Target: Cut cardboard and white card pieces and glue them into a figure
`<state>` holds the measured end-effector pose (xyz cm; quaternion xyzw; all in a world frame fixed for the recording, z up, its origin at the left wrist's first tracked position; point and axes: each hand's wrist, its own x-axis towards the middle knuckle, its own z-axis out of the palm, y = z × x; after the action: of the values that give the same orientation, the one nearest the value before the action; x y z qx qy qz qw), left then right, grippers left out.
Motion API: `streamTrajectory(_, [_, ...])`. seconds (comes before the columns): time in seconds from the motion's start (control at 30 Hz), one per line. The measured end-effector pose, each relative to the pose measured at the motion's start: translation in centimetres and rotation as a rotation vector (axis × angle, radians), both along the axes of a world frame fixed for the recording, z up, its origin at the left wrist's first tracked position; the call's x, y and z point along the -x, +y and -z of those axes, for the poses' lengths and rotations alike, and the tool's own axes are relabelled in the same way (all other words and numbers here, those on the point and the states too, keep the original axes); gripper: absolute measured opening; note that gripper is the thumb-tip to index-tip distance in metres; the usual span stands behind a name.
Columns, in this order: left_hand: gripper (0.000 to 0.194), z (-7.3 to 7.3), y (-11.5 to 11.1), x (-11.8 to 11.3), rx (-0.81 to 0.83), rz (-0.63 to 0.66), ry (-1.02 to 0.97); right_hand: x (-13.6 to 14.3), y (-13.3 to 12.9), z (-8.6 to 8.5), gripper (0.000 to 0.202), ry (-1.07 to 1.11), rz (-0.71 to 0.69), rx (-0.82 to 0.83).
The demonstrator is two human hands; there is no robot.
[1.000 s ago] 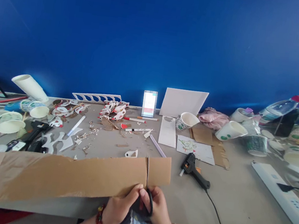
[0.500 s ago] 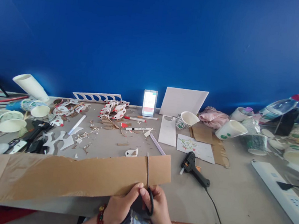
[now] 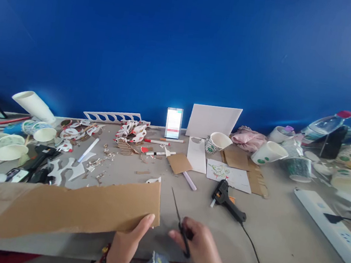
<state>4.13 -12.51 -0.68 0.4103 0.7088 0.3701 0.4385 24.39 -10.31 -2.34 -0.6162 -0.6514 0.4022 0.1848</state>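
A long brown cardboard strip [image 3: 81, 205] stretches from the left edge to the middle of the table. My left hand [image 3: 131, 238], with a red bead bracelet at the wrist, grips its right end, thumb on top. Just right of that cut end, my right hand [image 3: 198, 242] holds black-handled scissors [image 3: 178, 218], blades pointing up and away, apart from the cardboard. A small cardboard square [image 3: 179, 163] lies beyond the blades, partly over a pale purple stick [image 3: 191, 182]. Behind the strip a white cut-out piece [image 3: 154, 180] is partly hidden.
To the right lie a black glue gun [image 3: 227, 201] with its cord and a white power strip [image 3: 330, 229]. A drawing of a bird [image 3: 229, 174] sits behind the glue gun. Paper cups [image 3: 11, 147], scraps [image 3: 102, 163] and white-and-red cut-outs [image 3: 135, 130] crowd the left and back. A phone [image 3: 173, 123] stands near the wall.
The strip's right end has come off and now lies as a square farther back. My right hand and scissors have moved right, my left hand slightly left with the strip.
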Motion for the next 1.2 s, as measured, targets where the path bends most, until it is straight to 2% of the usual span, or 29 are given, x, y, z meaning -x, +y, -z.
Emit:
streamTrajectory(0.07, [0.029, -0.2, 0.3, 0.9, 0.034, -0.042, -0.027, -1.7, 1.1, -0.8, 0.043, -0.273, -0.013, -0.092])
streamTrajectory(0.13, [0.027, -0.7, 0.9, 1.7, 0.035, -0.044, -0.051, -2.7, 2.0, -1.6, 0.034, -0.472, -0.019, -0.086])
streamTrajectory(0.27, [0.027, -2.2, 2.4, 2.8, -0.004, 0.105, -0.095, -2.5, 3.4, -2.4, 0.026, -0.652, -0.059, -0.060])
streamTrajectory(0.37, [0.024, -3.2, 3.2, 3.4, -0.028, 0.242, -0.105, -1.9, 4.3, -2.1, 0.022, -0.691, -0.071, -0.088])
streamTrajectory(0.47, [0.024, -3.6, 4.0, 3.9, -0.084, 0.268, -0.039, -1.7, 5.2, -1.6, 0.024, -0.723, -0.079, -0.099])
streamTrajectory(0.6, [0.027, -3.5, 5.1, 4.8, -0.104, 0.336, -0.019, -1.5, 6.3, -1.5, 0.029, -0.740, -0.116, -0.111])
streamTrajectory(0.73, [0.031, -3.4, 5.7, 5.8, -0.143, 0.296, -0.024, -1.3, 6.6, -2.3, 0.029, -0.734, -0.089, -0.092])
streamTrajectory(0.87, [0.028, -3.3, 5.9, 6.8, -0.096, 0.236, 0.025, -1.4, 6.3, -3.0, 0.042, -0.662, -0.103, -0.138])
streamTrajectory(1.0, [0.031, -3.2, 6.0, 7.2, -0.076, 0.237, 0.005, -1.7, 6.1, -2.7, 0.035, -0.638, -0.115, -0.154])
streamTrajectory(1.2, [0.027, -3.3, 6.1, 6.6, -0.192, 0.261, -0.083, -1.9, 5.9, -1.9, 0.026, -0.681, -0.122, -0.154])
